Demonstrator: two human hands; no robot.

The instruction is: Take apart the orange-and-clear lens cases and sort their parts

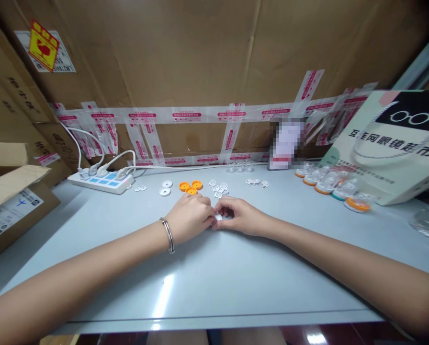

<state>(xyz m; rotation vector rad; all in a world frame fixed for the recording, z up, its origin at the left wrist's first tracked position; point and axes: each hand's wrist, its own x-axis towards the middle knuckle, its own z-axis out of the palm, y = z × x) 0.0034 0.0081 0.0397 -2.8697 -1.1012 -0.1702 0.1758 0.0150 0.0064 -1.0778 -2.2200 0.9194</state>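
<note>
My left hand [193,216] and my right hand [239,216] meet over the middle of the table. Between their fingertips is a small white plastic piece [218,217], mostly covered by the fingers. Both hands are closed around it. Just beyond them lie a heap of white openwork plastic parts [219,188] and several orange round caps [190,187]. To the left of the caps are two white discs [165,191], and farther left some tiny white pieces [140,189]. A few more small white parts [253,182] lie beyond my right hand.
A white power strip [101,181] with plugged cables stands at the back left, near an opened cardboard box [16,206]. Clear cups [240,166] and a phone [286,143] stand at the back. Several clear-domed pieces with coloured bases [358,202] line the right, before a paper bag [390,153].
</note>
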